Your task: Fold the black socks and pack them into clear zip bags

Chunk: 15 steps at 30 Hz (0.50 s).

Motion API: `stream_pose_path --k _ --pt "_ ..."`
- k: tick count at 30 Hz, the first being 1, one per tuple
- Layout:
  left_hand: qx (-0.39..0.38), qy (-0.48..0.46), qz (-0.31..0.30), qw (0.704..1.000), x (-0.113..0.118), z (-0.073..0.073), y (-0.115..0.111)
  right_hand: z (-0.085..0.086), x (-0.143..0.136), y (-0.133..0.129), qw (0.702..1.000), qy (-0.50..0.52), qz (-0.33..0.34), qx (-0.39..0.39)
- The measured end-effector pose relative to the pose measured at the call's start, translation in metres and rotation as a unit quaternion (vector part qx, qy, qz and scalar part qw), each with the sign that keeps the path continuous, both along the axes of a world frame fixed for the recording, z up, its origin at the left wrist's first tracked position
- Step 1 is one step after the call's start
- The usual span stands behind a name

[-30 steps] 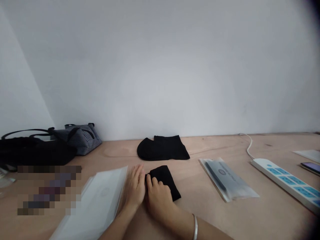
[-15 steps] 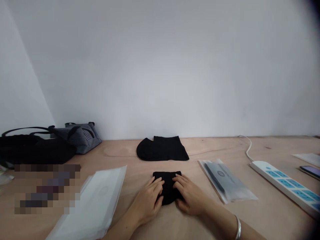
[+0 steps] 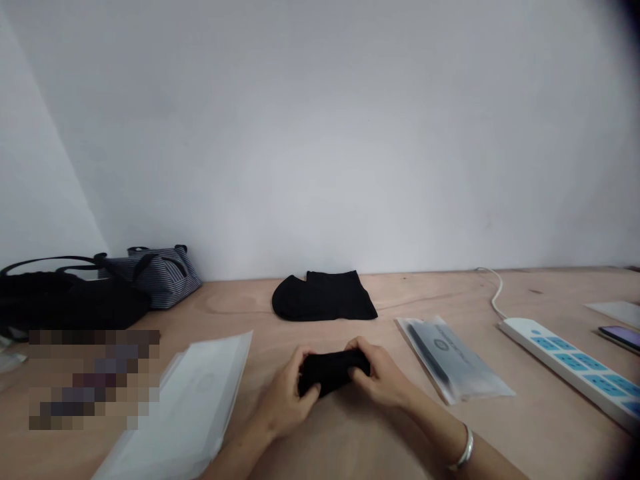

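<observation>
A small folded black cloth (image 3: 330, 373) is held between both hands near the front middle of the table. My left hand (image 3: 294, 390) grips its left end, with the thumb on the near side and the fingers behind. At its right end, my right hand (image 3: 377, 373) pinches the cloth between thumb and fingers; a silver bangle is on that wrist. Farther back, near the wall, another black cloth piece (image 3: 325, 297) lies flat, rounded at its left end.
Frosted plastic bags (image 3: 200, 393) lie at left, and a filled one (image 3: 453, 360) at right. A white power strip (image 3: 565, 367) with a cable and a phone (image 3: 620, 337) are farther right. Striped (image 3: 167, 277) and black bags (image 3: 70, 300) stand back left, behind a pixelated patch.
Both hands have gone from resting flat on the black cloth to gripping its two ends. The cloth now looks shorter from front to back and bulkier, its left end tilted nearer.
</observation>
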<state>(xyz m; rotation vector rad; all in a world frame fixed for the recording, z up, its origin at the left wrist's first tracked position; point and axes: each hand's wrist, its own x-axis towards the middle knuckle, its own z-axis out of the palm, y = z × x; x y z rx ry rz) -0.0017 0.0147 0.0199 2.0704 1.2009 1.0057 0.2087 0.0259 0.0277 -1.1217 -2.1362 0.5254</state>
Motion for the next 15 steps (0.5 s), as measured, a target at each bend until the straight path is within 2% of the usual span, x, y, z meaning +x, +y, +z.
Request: stream_pose_path --k 3,5,8,10,12,15 --pt "-0.056 -0.131 -0.003 0.99 0.001 -0.003 0.006 -0.003 -0.001 0.007 0.994 0.094 -0.016 -0.051" --pt "-0.065 -0.139 0.033 0.988 0.002 -0.008 0.011 -0.011 -0.003 0.012 0.991 0.101 -0.044 -0.069" --pt "-0.002 -0.052 0.118 0.992 -0.001 -0.014 0.017 -0.023 -0.004 0.017 0.992 0.026 -0.117 -0.023" --pt "0.07 0.012 0.135 0.988 -0.003 -0.013 0.017 -0.024 -0.004 0.015 0.988 -0.038 -0.139 0.052" --pt "0.135 0.07 0.105 0.983 -0.005 -0.012 0.016 -0.019 -0.005 0.009 0.983 -0.081 -0.109 0.119" --pt "0.174 0.173 0.039 0.969 -0.005 -0.015 0.013 -0.01 -0.007 -0.001 0.978 -0.134 -0.001 0.158"
